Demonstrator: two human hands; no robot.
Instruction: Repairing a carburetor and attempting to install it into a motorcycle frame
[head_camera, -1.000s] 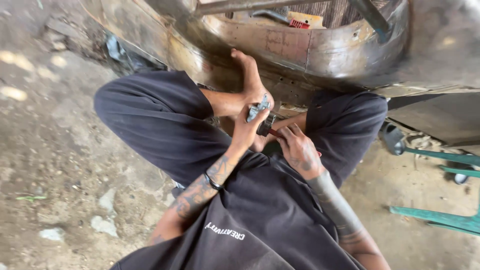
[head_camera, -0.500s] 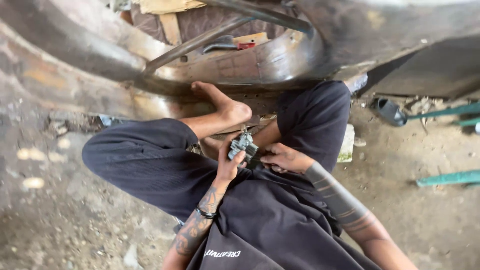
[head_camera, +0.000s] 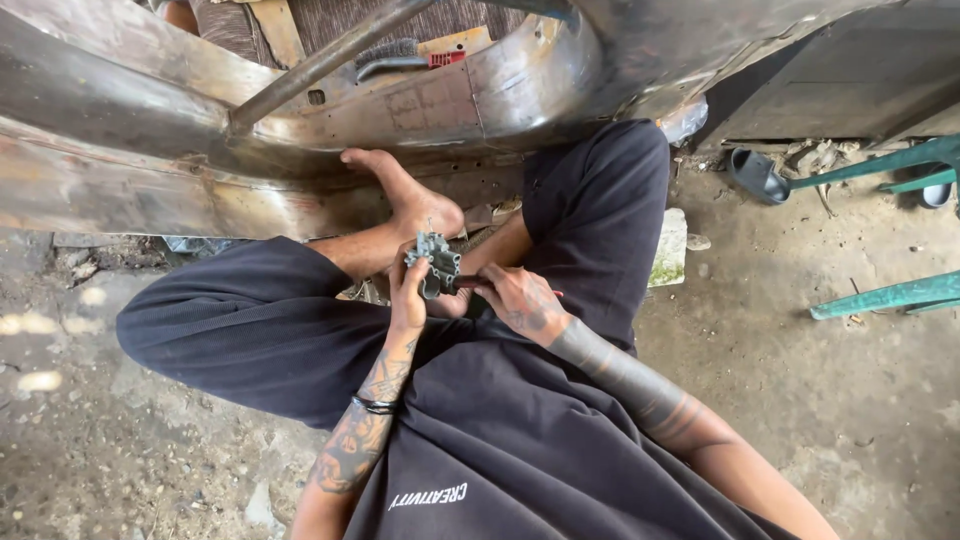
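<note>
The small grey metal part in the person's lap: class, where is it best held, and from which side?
Probably by its blocky body, from the left and below, as the left hand grips the metal part now. That leaves its right side free, where the right hand brings a thin tool.

Floor (head_camera: 820, 400): bare packed dirt or rough concrete, grey-brown, dusty, with scattered small stones and sunlit patches at the left edge.

Directly on it:
- person seated cross-legged, dark trousers, 1 bare foot (head_camera: 405, 195) pressed against a large rusted metal body shell (head_camera: 150, 150) that rests along the top-left of the view.
- pale stone block (head_camera: 668, 248) with green staining, just beside the right knee.
- dark sandal (head_camera: 757, 175) near the upper right, debris beside it.
- green metal frame legs (head_camera: 880, 295) at the right edge.
- flat stone chips (head_camera: 258, 505) near the bottom left.
</note>
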